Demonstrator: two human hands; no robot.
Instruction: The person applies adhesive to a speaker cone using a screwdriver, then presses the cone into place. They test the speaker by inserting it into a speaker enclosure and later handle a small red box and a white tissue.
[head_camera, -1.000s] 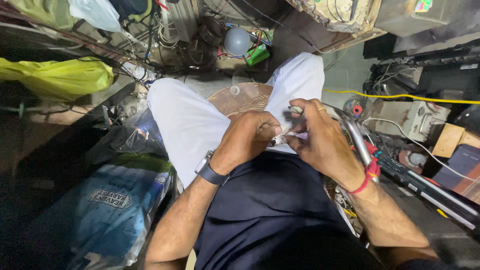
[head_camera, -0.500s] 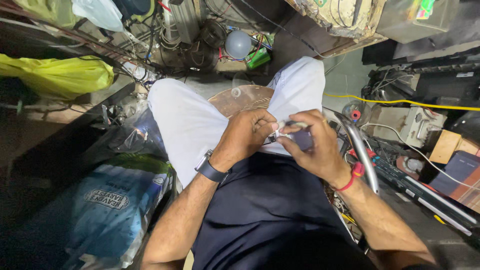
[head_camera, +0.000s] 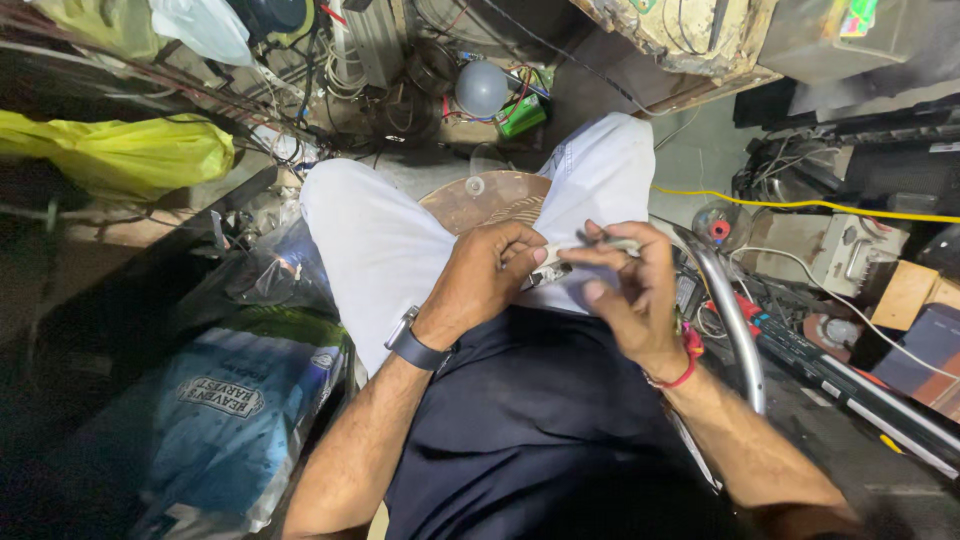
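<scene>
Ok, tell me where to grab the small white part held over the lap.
Probably grip the small white part by its short bare middle, coming from above. It lies roughly level between the left hand and the right hand, which cover both ends; the white trousers close below block an approach from underneath. Its exact shape is too small to tell.

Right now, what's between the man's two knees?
In the head view, a round brown wooden seat shows in the gap between the left knee and the right knee, with a small clear round piece lying on it.
</scene>
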